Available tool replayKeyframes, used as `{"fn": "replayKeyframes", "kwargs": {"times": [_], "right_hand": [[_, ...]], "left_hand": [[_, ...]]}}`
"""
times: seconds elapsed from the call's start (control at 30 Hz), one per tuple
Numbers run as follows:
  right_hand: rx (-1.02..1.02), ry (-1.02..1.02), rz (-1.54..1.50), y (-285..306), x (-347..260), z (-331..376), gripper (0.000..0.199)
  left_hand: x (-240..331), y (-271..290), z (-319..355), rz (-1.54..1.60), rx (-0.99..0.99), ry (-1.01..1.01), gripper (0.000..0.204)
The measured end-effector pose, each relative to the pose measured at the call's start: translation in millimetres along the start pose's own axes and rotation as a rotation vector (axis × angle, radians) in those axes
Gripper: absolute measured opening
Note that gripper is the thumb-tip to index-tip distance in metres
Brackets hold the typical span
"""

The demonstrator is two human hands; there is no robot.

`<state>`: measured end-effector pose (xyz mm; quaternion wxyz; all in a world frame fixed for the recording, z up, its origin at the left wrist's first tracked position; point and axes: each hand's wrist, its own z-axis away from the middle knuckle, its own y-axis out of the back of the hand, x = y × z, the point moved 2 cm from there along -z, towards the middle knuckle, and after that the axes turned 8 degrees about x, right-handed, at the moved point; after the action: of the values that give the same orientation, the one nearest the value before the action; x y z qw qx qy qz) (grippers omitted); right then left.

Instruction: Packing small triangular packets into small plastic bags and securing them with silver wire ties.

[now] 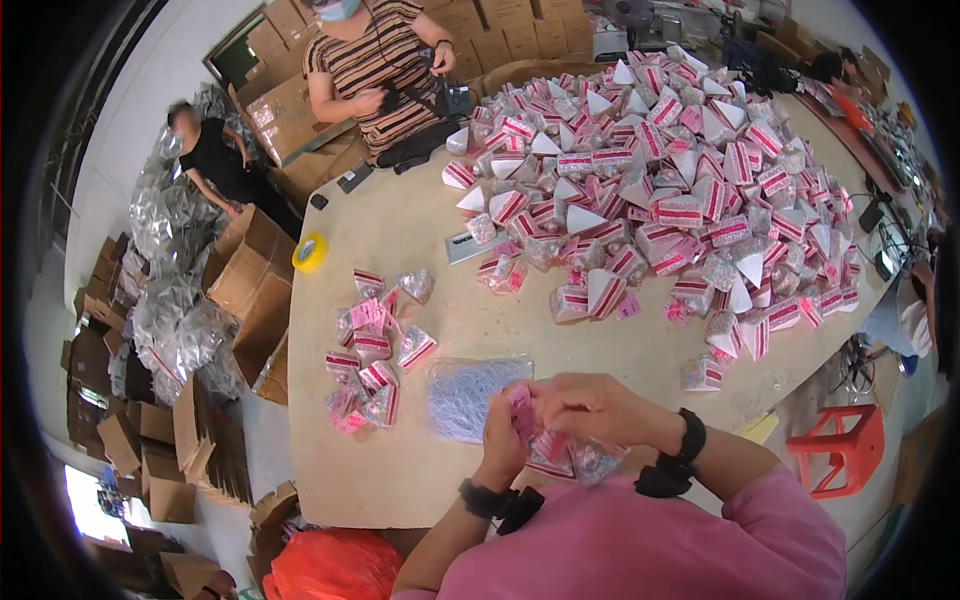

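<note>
Close to my chest, at the table's near edge, my left hand (pixel 503 440) is closed around a pink slip (pixel 522 405). My right hand (pixel 590 408) meets it there, fingertips pinched together by the slip; what exactly they grip is hidden. Just below both hands hang clear-wrapped triangular packets (pixel 552 458) with red and white bands. Beyond my left hand lies a flat clear bag of pale blue-white strands (pixel 470 398). A small group of similar triangular packets (pixel 372 347) with pink slips sits to its left.
A large heap of triangular packets (pixel 660 210) covers the table's far right. A yellow tape roll (pixel 310 253) lies by the left edge. Across the table stands a person in a striped top (pixel 375 70). Cartons (pixel 250 260), a red bag (pixel 335 565) and a red stool (pixel 845 450) surround the table.
</note>
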<state>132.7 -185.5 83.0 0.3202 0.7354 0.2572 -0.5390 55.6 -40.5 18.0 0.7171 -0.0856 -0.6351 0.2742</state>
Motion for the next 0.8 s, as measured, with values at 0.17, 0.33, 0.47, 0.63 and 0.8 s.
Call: {"fn": "replayKeyframes", "kwargs": {"times": [0.17,0.33,0.47,0.63,0.8], "right_hand": [[0.261,0.103,-0.068,-26.0,30.3,-12.7,0.007],[0.345,-0.038,-0.257,-54.9,43.6,-11.9,0.007],[0.349,-0.082,-0.271,-58.0,53.1,-10.5,0.007],[0.341,-0.192,-0.376,-57.4,61.6,-8.6,0.011],[0.228,-0.293,-0.335,-36.6,82.4,-17.4,0.013]], "left_hand": [[-9.5,8.1,3.1,0.038,-0.03,0.012,0.077],[-7.7,4.9,6.7,0.169,0.109,0.133,0.08],[-9.3,6.8,8.9,0.197,0.038,0.077,0.058],[0.9,2.0,8.5,0.105,-0.002,0.176,0.043],[-1.8,12.3,7.0,0.169,-0.053,0.21,0.025]]}}
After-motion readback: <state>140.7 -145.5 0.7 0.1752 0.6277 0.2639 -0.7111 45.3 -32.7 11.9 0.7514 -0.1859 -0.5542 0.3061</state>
